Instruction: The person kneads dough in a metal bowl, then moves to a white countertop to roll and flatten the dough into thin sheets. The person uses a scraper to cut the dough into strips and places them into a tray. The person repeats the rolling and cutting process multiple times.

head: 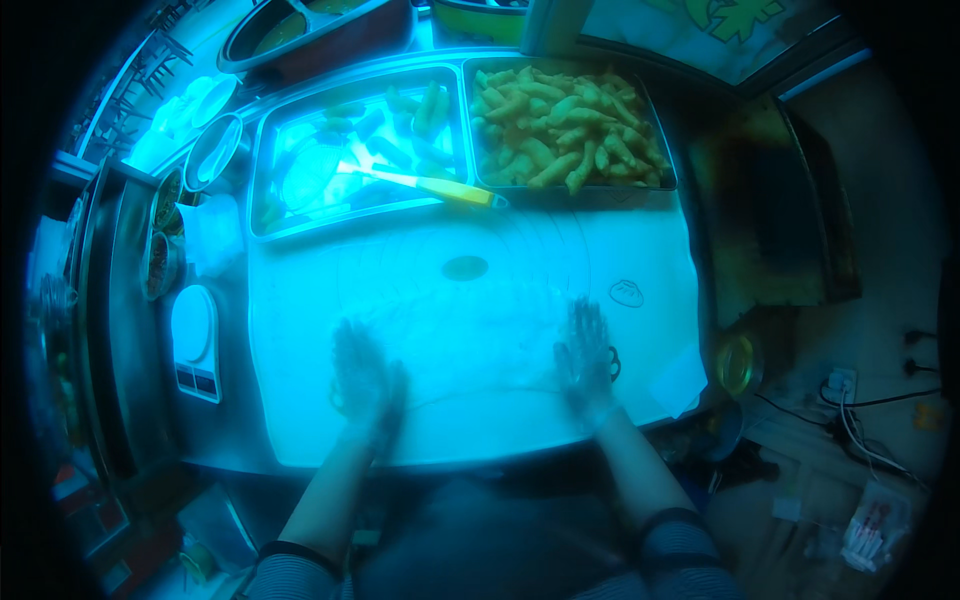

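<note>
A broad, pale slab that looks like dough (469, 337) lies on a light printed mat (300, 420). My left hand (366, 375) rests at its left end, flat and somewhat blurred, in what appears to be a thin clear glove. At the right end is my right hand (585, 356), also apparently gloved, fingers stretched forward against or just beside the slab's edge. Neither hand grips anything. Blue glare washes out the slab's outline, so exact contact is hard to tell.
Behind the mat stand a metal tray (259, 202) with scattered fried pieces and a yellow-handled skimmer (457, 191), and another tray (474, 150) heaped with fried dough pieces (570, 124). A kitchen scale (196, 341) and bowls (214, 154) sit left. Cords (885, 400) lie right.
</note>
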The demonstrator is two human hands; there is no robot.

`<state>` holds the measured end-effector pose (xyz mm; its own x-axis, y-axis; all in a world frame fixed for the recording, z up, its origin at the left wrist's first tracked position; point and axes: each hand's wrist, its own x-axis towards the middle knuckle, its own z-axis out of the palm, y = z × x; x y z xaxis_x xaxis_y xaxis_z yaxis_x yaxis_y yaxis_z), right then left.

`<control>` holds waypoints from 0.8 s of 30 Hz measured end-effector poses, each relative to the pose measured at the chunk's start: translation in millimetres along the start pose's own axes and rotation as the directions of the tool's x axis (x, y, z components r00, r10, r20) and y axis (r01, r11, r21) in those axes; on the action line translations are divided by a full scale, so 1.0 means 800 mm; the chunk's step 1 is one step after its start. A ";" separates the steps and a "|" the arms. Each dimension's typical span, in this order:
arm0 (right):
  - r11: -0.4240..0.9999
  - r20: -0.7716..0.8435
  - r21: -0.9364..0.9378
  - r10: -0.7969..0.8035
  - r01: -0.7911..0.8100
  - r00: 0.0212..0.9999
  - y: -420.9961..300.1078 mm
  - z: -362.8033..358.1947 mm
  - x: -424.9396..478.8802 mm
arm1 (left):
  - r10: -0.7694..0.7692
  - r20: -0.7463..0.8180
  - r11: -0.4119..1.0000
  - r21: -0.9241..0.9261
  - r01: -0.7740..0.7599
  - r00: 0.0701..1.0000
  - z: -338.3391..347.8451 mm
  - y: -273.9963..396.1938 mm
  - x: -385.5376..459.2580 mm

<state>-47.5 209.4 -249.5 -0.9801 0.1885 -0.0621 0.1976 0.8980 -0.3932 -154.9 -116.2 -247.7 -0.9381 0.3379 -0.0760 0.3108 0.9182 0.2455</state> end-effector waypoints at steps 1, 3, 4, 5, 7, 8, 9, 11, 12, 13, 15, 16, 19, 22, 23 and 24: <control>0.994 -0.053 0.106 -0.009 0.014 0.999 0.005 -0.001 0.008 | 0.023 -0.120 1.000 -0.018 -0.025 0.992 0.002 -0.008 0.005; 0.997 -0.014 0.074 -0.006 0.007 1.000 0.016 -0.006 0.018 | -0.042 -0.047 0.999 -0.005 0.042 0.998 -0.005 -0.024 0.013; 0.999 0.023 -0.047 -0.020 0.021 1.000 0.021 -0.010 0.023 | -0.058 0.026 0.998 0.010 0.058 0.998 -0.011 -0.029 0.018; 0.982 0.087 -0.188 -0.007 0.023 0.996 0.025 -0.014 0.026 | -0.046 -0.026 0.996 0.073 0.048 0.999 -0.019 -0.033 0.023; 0.967 0.122 -0.253 0.036 -0.003 0.992 0.024 -0.018 0.034 | -0.055 0.030 0.968 0.246 0.046 0.998 -0.035 -0.032 0.029; 0.924 0.136 -0.380 0.101 -0.042 0.986 0.021 -0.019 0.038 | 0.031 -0.049 0.986 0.166 -0.022 0.998 -0.039 -0.027 0.032; 0.991 0.102 -0.130 -0.029 0.043 0.994 0.012 -0.014 0.043 | 0.056 -0.094 0.989 0.140 -0.042 0.994 -0.036 -0.016 0.034; 0.958 0.048 0.233 -0.183 0.167 0.982 -0.010 -0.001 0.054 | 0.141 -0.018 0.989 0.049 -0.140 0.990 -0.024 0.007 0.038; 0.961 0.037 0.162 -0.233 0.224 0.972 -0.023 0.007 0.061 | 0.208 0.097 0.978 -0.024 -0.206 0.973 -0.013 0.020 0.041; 0.960 0.073 0.125 -0.259 0.249 0.963 -0.028 0.006 0.064 | 0.342 0.209 0.935 -0.172 -0.310 0.916 -0.009 0.023 0.044; 0.949 0.089 -0.111 -0.285 0.293 0.955 -0.042 0.006 0.072 | 0.200 0.172 0.979 -0.002 -0.202 0.965 -0.003 0.029 0.054; 0.952 0.090 -0.179 -0.235 0.248 0.968 -0.046 0.002 0.076 | 0.185 0.076 0.979 0.068 -0.190 0.980 -0.003 0.030 0.060; 0.959 0.035 -0.164 -0.229 0.232 0.973 -0.065 -0.001 0.083 | 0.054 0.048 0.997 -0.061 -0.051 0.997 -0.001 0.050 0.071; 0.959 -0.006 0.059 -0.277 0.277 0.961 -0.093 0.020 0.096 | 0.253 0.203 0.962 -0.152 -0.225 0.946 0.011 0.075 0.078; 0.953 0.035 0.008 -0.304 0.304 0.952 -0.098 0.028 0.100 | 0.229 0.195 0.972 -0.107 -0.211 0.954 0.014 0.076 0.081; 0.922 0.091 0.015 -0.388 0.388 0.917 -0.102 0.036 0.105 | 0.194 0.125 0.981 -0.020 -0.193 0.973 0.018 0.075 0.083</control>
<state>-146.2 140.7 -248.8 -0.9773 -0.2115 0.0119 -0.1984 0.8945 -0.4006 -196.4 -35.7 -251.6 -0.8337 0.5323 -0.1469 0.4824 0.8316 0.2752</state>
